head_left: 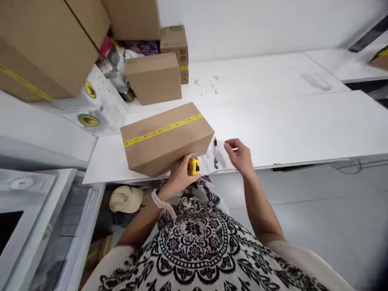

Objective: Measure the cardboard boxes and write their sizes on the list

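Observation:
My left hand is closed round a yellow tape measure, held against the near side of a cardboard box. Yellow tape runs along the top of this box, which lies at an angle on the white table. To its right, my right hand hovers above the table with fingers loosely curled, the thumb a little apart from them and nothing visible between. A pen with black ends lies between the hands. Under it, a sheet of paper with writing is partly hidden by the box and my left hand.
A smaller carton and a narrow box stand behind. Large cartons are stacked at the left, above a white box with avocado pictures. A beige cap sits below the table.

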`<action>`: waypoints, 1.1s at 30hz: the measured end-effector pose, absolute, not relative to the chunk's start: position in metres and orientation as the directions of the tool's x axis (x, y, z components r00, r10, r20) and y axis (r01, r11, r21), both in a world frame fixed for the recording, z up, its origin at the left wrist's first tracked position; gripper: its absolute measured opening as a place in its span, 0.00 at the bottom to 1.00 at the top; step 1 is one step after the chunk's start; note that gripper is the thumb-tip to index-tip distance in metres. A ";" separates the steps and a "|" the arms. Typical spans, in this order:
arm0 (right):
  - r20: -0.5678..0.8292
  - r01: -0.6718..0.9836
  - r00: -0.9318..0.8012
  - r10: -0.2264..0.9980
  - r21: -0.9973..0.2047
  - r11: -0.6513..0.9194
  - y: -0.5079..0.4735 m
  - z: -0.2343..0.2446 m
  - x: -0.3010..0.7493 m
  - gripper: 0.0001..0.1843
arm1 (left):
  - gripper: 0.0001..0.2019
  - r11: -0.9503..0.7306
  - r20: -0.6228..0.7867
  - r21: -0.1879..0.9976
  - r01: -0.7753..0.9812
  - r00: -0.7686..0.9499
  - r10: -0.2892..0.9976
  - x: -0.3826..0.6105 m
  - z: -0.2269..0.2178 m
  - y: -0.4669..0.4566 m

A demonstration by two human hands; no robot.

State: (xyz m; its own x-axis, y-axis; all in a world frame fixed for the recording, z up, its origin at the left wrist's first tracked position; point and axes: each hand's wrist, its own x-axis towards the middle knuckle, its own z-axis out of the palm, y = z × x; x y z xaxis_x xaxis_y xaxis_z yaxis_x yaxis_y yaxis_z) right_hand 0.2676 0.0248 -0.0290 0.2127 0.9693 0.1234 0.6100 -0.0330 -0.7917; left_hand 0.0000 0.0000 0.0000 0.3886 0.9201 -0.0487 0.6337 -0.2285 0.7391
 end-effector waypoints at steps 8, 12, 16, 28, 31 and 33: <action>0.081 0.889 0.099 0.992 -0.454 -0.051 0.042 -0.068 0.238 0.23 | 0.32 -0.191 0.044 0.424 0.885 0.191 0.981 -0.025 -0.018 0.064; 0.086 0.878 0.017 0.996 -0.478 0.027 0.046 -0.071 0.253 0.25 | 0.31 -0.146 0.108 0.318 0.937 0.117 0.987 -0.041 -0.029 0.105; 0.146 0.874 -0.107 0.983 -0.458 0.163 0.047 -0.069 0.271 0.24 | 0.33 -0.178 0.173 0.294 0.939 0.130 0.976 -0.031 -0.033 0.110; 0.036 0.801 -0.596 0.802 0.096 0.591 0.084 -0.038 0.287 0.16 | 0.34 -0.616 0.223 0.382 0.689 0.578 0.785 0.044 -0.084 -0.025; 0.240 0.876 -0.450 0.860 -0.066 0.477 0.083 -0.031 0.307 0.08 | 0.32 -0.653 0.235 0.318 0.688 0.610 0.757 0.040 -0.091 -0.022; 0.404 0.870 -0.214 0.889 -0.336 0.362 0.073 -0.029 0.309 0.05 | 0.28 -0.654 0.252 0.284 0.702 0.603 0.757 0.040 -0.092 -0.018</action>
State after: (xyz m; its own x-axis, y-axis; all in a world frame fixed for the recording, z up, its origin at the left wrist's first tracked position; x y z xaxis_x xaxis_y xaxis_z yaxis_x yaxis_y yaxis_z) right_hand 0.3094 0.0734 -0.0290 -0.2136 0.8893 0.4044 0.8697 0.3616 -0.3359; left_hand 0.0398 -0.0178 -0.0922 0.6031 0.7567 0.2523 0.7015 -0.6537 0.2838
